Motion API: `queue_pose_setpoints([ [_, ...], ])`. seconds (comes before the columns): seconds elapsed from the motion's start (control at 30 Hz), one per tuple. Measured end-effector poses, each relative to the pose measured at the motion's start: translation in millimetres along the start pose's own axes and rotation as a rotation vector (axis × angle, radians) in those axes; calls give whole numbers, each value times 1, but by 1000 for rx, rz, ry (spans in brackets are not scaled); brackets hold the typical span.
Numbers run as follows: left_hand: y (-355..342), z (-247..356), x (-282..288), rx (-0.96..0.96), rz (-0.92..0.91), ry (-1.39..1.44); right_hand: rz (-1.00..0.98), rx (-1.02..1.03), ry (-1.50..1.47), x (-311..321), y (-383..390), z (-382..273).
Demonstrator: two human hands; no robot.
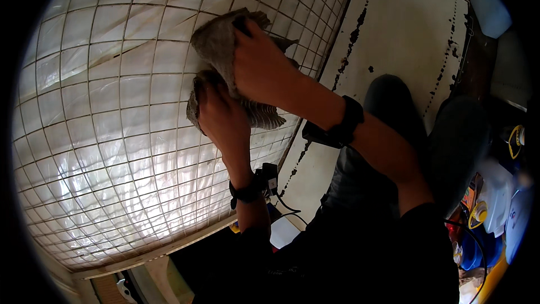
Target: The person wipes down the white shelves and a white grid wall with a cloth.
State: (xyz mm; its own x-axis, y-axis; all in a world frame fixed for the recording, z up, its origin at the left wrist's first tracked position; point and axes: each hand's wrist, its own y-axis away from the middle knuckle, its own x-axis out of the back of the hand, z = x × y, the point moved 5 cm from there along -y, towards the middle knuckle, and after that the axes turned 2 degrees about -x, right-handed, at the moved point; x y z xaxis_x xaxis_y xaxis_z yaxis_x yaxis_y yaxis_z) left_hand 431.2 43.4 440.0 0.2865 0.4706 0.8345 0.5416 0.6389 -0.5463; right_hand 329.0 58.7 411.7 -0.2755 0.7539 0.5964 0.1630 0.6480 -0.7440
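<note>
we find the left hand (224,121) and right hand (261,67) with fingers clamped on a ragged grey-brown cloth (215,45), against a pale, film-backed wire grid (135,87). we judge wiping in hand; the next move calls for even pressure, without snagging.

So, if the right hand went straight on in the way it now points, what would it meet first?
The right hand would first push into the grey cloth at its fingers; beyond, probably the grid-lined panel. Depth is unclear here.

Gridded panel (107,98) open leftward — legs (388,98) block right.
</note>
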Motion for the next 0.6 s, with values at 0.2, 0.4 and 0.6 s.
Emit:
queue_pose_setpoints([
  [0.2,0,-6,3,-47,38,36,185,14,-103,-4,-5,-7],
  [0.4,-1,-7,1,125,-82,5,82,38,-15,-2,1,-4],
  [0.6,3,-8,5,9,79,-2,-66,9,71,7,-6,-12],
])
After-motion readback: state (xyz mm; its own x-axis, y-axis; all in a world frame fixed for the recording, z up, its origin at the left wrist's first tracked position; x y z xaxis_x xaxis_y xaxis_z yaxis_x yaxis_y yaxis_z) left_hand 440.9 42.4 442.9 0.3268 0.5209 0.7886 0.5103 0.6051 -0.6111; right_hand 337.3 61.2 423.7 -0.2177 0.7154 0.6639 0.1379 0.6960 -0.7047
